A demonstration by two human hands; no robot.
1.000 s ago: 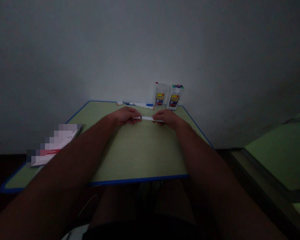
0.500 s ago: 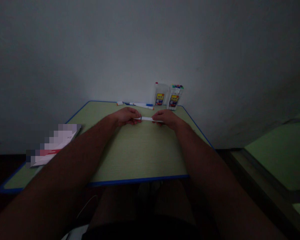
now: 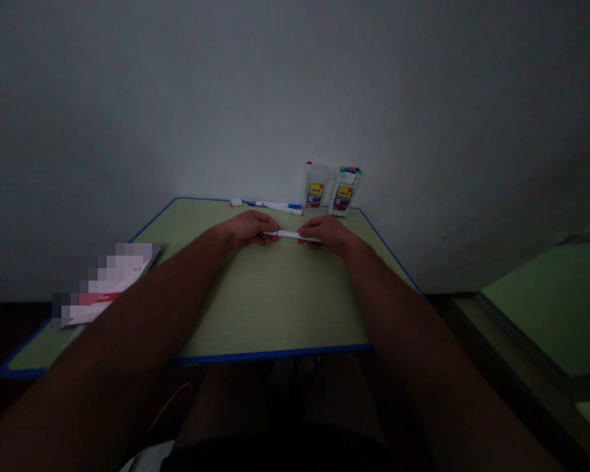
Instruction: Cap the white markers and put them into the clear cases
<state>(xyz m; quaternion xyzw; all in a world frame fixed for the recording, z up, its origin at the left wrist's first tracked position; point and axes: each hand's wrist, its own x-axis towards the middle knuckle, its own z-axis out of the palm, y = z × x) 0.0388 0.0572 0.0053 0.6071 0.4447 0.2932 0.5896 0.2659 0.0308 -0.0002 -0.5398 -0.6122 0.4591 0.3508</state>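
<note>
A slim white marker (image 3: pixel 288 234) lies level between my two hands, just above the far half of the table. My left hand (image 3: pixel 253 228) pinches its left end, and my right hand (image 3: pixel 324 233) pinches it toward the right. A dark ring shows on the marker beside my left fingertips. Behind my hands, a white marker with a blue end (image 3: pixel 278 205) and one with an orange end (image 3: pixel 290 210) lie along the table's back edge. Left of them is a small white cap with an orange end (image 3: pixel 236 203).
Against the wall stand a clear case (image 3: pixel 316 190) with one red-topped marker and a second case (image 3: pixel 343 193) packed with several markers. A white and red booklet or packet (image 3: pixel 122 275) lies at the left of the blue-edged table (image 3: pixel 280 308).
My right fingers have shifted very slightly left along the marker, and more of its right end shows beneath them. Otherwise the scene looks the same.
</note>
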